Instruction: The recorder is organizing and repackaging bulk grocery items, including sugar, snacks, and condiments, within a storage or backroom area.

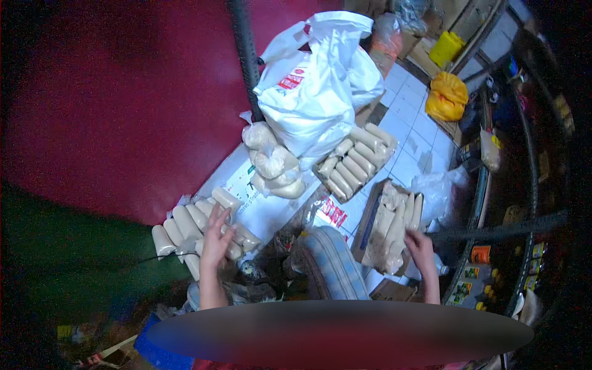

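My left hand [218, 238], fingers spread, is over a pile of plastic tube packets [185, 221] filled with a pale, fine-grained substance. I see nothing gripped in it, though its fingers hide some of the packets. At the right, my right hand [419, 247] has its fingertips at the side of a cardboard box [368, 226]. Long pale-filled plastic tubes [393, 226] lie inside that box. Blur hides whether the right fingers pinch anything. Between the hands is a leg in checked blue cloth [335, 263].
A large white sack [314, 106] stands ahead, with knotted clear bags [277, 166] at its left. Beyond its right side, another carton holds filled tubes [354, 169]. Shelves with goods [471, 277] line the right. A yellow bag [446, 97] sits past the tiled floor [409, 108].
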`<state>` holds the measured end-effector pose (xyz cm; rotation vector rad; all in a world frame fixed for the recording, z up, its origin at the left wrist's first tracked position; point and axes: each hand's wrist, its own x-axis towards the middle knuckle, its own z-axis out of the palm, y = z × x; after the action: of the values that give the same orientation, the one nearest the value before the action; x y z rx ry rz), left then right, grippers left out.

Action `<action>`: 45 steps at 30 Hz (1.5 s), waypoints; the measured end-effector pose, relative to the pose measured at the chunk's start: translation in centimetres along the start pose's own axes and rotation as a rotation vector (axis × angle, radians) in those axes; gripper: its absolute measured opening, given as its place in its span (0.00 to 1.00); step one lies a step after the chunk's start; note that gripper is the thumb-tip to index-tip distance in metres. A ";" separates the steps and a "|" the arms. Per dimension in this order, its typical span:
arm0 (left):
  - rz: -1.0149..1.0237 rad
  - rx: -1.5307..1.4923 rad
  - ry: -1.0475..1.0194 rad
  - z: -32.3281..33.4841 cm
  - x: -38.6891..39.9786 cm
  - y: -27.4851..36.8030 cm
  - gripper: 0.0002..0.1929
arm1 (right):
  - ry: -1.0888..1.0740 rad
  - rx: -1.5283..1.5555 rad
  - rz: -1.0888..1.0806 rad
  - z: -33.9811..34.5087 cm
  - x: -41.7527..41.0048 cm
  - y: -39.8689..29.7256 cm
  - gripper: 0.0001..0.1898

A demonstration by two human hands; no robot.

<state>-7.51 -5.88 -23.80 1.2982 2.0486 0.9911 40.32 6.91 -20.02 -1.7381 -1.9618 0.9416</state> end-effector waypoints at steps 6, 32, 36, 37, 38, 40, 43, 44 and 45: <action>-0.160 -0.223 -0.024 2.4 0.5 -5.8 0.22 | 0.208 -0.195 -0.864 10.6 22.7 -22.9 0.14; 0.000 -0.005 -0.116 2.5 1.5 -6.4 0.24 | 0.055 0.968 -0.355 4.4 25.6 -19.5 0.07; -0.091 -0.124 -0.110 2.8 0.9 -5.8 0.23 | 0.233 0.901 -0.342 -4.1 15.9 -12.7 0.08; -0.065 -0.094 -0.116 2.5 0.4 -4.3 0.23 | 0.298 0.890 -0.333 -6.0 12.7 -11.0 0.08; -0.034 -0.066 -0.113 2.1 0.1 -2.9 0.22 | 0.355 0.879 -0.315 -7.8 9.9 -8.4 0.09; -0.022 -0.137 -0.106 1.5 -0.6 -1.1 0.21 | 0.508 0.486 -0.133 -10.1 3.6 -2.7 0.09; 0.014 -0.063 -0.095 1.4 -1.2 0.5 0.21 | 0.593 -0.083 0.109 -9.8 -6.5 6.9 0.10; 0.030 -0.051 -0.108 1.6 -1.6 1.1 0.21 | 0.587 -0.110 0.187 -8.4 -9.7 8.9 0.09; 0.068 0.009 -0.103 1.8 -1.9 1.7 0.21 | 0.571 -0.124 0.309 -6.6 -12.5 11.1 0.09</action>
<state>-4.50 -6.65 -23.43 1.4020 1.9458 0.9256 55.10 -3.35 -20.76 -2.1246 -1.4335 0.3417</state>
